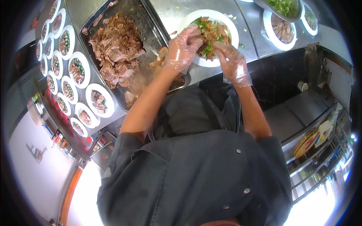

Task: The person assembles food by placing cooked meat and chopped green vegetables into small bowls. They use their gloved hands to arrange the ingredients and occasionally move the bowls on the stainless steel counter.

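A round white plate [232,32] sits at about twelve o'clock on the dull, scuffed stainless-steel counter [177,11], heaped with ragged brown slices of cooked meat [213,34] over crinkled green leaves [206,49]. Both hands wear thin, clear, wrinkled plastic gloves. The left hand [183,46] comes in from seven o'clock of the plate, wrist bent, its fingers curled together and pinching at the near left edge of the heap. The right hand [233,62] comes in from five o'clock, fingers bunched and pressed onto meat and leaves at the plate's near rim. The bare forearms rise from short dark-grey sleeves and angle towards each other, so the hands are close but apart. At ten o'clock a long rectangular metal tray [151,34], greasy and flecked, holds a loose mound of shredded brown meat [115,47] just beside the left wrist. At nine o'clock, rows of small white oval dishes [100,101] carry portions of meat and green garnish. At one o'clock lies another white plate of pale sliced meat [281,27].
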A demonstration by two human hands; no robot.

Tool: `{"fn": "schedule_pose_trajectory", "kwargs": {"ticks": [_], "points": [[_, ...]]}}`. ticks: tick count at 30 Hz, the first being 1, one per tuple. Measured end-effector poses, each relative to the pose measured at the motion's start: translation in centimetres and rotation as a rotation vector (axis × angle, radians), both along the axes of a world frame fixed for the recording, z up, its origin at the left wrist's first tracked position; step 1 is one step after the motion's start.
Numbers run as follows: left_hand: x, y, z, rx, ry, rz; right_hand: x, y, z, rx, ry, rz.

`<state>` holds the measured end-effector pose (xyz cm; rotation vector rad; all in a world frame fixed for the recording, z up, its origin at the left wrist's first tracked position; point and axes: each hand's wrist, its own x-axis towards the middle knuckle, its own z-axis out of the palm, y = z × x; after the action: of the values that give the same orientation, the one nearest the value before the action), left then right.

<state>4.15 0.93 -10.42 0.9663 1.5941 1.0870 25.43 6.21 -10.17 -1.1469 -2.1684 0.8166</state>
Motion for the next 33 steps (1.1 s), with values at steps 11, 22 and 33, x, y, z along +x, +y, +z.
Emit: {"fn": "schedule_pose_trajectory", "kwargs": {"ticks": [11,22,33], "points": [[-0.3,5.3,-5.6,0.253,0.636,-0.432,-0.8,1.1,0.7,0.135,0.139,-0.181],[0.2,3.2,-4.4,0.271,0.748,-0.496,-0.7,5.4,-5.4,0.134,0.153,-0.139],[-0.5,2.9,-4.4,0.352,0.708,-0.433,-5.6,4.3,-7.4,-0.124,0.176,-0.377]]}}
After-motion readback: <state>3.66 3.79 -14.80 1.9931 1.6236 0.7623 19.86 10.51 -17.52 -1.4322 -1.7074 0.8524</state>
